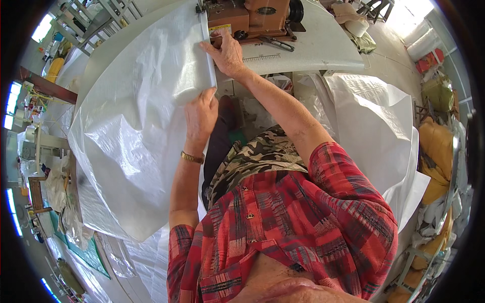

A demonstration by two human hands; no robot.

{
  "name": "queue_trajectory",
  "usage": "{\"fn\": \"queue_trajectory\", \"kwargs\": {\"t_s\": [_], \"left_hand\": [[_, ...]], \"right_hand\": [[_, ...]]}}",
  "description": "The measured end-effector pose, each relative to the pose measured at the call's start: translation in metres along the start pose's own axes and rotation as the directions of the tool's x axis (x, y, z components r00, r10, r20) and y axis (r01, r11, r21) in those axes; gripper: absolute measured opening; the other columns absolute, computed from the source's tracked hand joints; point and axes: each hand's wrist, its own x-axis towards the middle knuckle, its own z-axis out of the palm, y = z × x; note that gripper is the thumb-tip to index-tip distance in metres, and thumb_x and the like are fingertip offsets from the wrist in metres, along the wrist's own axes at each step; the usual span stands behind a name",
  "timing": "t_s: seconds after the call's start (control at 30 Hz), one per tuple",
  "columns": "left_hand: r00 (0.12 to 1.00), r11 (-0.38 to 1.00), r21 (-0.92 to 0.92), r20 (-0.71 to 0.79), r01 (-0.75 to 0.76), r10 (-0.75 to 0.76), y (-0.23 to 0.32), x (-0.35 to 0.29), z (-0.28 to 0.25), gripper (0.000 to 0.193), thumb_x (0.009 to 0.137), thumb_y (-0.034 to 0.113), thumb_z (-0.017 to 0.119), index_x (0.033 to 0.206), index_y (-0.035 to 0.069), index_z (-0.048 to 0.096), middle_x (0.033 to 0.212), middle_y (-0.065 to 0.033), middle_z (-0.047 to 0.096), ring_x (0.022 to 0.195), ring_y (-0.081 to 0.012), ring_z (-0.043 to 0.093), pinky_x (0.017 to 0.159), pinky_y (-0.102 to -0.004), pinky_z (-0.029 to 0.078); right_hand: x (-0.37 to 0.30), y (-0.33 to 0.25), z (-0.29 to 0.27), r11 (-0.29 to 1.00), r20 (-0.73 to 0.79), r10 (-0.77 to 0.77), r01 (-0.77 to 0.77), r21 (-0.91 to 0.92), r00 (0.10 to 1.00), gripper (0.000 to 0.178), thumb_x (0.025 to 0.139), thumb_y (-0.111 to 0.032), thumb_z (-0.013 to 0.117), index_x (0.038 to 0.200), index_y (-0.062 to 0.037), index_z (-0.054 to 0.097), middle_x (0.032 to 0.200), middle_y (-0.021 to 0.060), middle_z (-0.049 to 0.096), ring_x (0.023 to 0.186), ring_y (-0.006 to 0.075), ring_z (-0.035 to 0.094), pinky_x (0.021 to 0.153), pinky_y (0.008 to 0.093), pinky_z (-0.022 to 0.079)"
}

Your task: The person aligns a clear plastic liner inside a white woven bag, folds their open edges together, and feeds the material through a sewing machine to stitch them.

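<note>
I pinch the folded edge of the white woven sack (136, 126) with my left hand (200, 115) while my right hand (227, 53) presses it flat, fingers spread, just before the brown sewing machine (252, 17) on the worktop (323, 48), keeping the hem taut.

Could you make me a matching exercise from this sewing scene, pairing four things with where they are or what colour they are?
Things:
1. left hand
2. right hand
3. sewing machine
4. bracelet

Descriptions:
A. brown, at the table's far edge
B. gold, on the left wrist
C. pinching the near end of the white woven sheet's folded edge
D. pressing the fold by the machine

Pairs: 1-C, 2-D, 3-A, 4-B
</note>
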Motion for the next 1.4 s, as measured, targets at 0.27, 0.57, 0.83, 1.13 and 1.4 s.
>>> {"fn": "queue_trajectory", "kwargs": {"t_s": [0.27, 0.57, 0.83, 1.13, 1.4], "left_hand": [[0.999, 0.995, 0.103, -0.029, -0.011, 0.014, -0.011, 0.082, 0.001, 0.018, 0.081, 0.005, 0.060, 0.097, 0.003, 0.069, 0.088, -0.0181, 0.070, 0.080, -0.0340, 0.069, 0.071, -0.0426, 0.054], [0.980, 0.982, 0.186, -0.195, 0.001, 0.036, -0.020, 0.157, 0.014, 0.018, 0.082, 0.011, 0.061, 0.096, 0.004, 0.071, 0.083, -0.0210, 0.069, 0.079, -0.0369, 0.068, 0.071, -0.0446, 0.054], [0.964, 0.988, 0.111, -0.232, -0.103, 0.127, -0.024, 0.120, -0.013, 0.037, 0.093, 0.020, 0.060, 0.128, 0.011, 0.062, 0.098, -0.0101, 0.071, 0.075, -0.0274, 0.061, 0.079, -0.0374, 0.051], [0.978, 0.876, 0.437, -0.114, 0.205, -0.172, -0.152, 0.023, -0.044, 0.047, 0.100, 0.044, 0.046, 0.133, 0.013, 0.058, 0.141, -0.0046, 0.055, 0.135, -0.0243, 0.045, 0.113, -0.0455, 0.027], [0.995, 0.918, 0.389, 0.009, 0.084, -0.095, -0.203, 0.040, -0.053, 0.057, 0.097, 0.053, 0.046, 0.137, 0.012, 0.056, 0.144, -0.0033, 0.052, 0.139, -0.0214, 0.041, 0.115, -0.0422, 0.027]], "right_hand": [[-0.001, -0.003, -0.007, 0.984, -0.049, 0.064, -0.055, 0.171, 0.997, 0.046, 0.089, -0.038, 0.071, 0.105, 0.0024, 0.055, 0.071, 0.0121, 0.068, 0.063, 0.0211, 0.063, 0.064, 0.0350, 0.049], [-0.002, -0.003, -0.002, 0.976, -0.149, -0.001, 0.033, 0.215, 0.989, 0.032, 0.095, -0.030, 0.062, 0.104, -0.0009, 0.055, 0.081, 0.0177, 0.072, 0.075, 0.0332, 0.070, 0.070, 0.0414, 0.051], [0.000, 0.002, 0.003, 0.986, -0.215, -0.012, 0.047, 0.159, 0.976, 0.022, 0.094, -0.023, 0.062, 0.100, -0.0022, 0.060, 0.074, 0.0134, 0.069, 0.066, 0.0258, 0.067, 0.066, 0.0364, 0.051], [-0.010, -0.001, -0.005, 0.983, -0.089, -0.140, 0.149, 0.107, 0.986, 0.025, 0.090, -0.023, 0.064, 0.100, -0.0005, 0.059, 0.089, 0.0171, 0.063, 0.086, 0.0346, 0.061, 0.078, 0.0433, 0.046], [-0.148, -0.016, 0.023, 0.797, 0.413, -0.522, 0.600, -0.076, 0.746, 0.024, 0.088, -0.019, 0.063, 0.110, -0.0100, 0.059, 0.090, 0.0103, 0.066, 0.084, 0.0298, 0.066, 0.075, 0.0429, 0.053]]}}
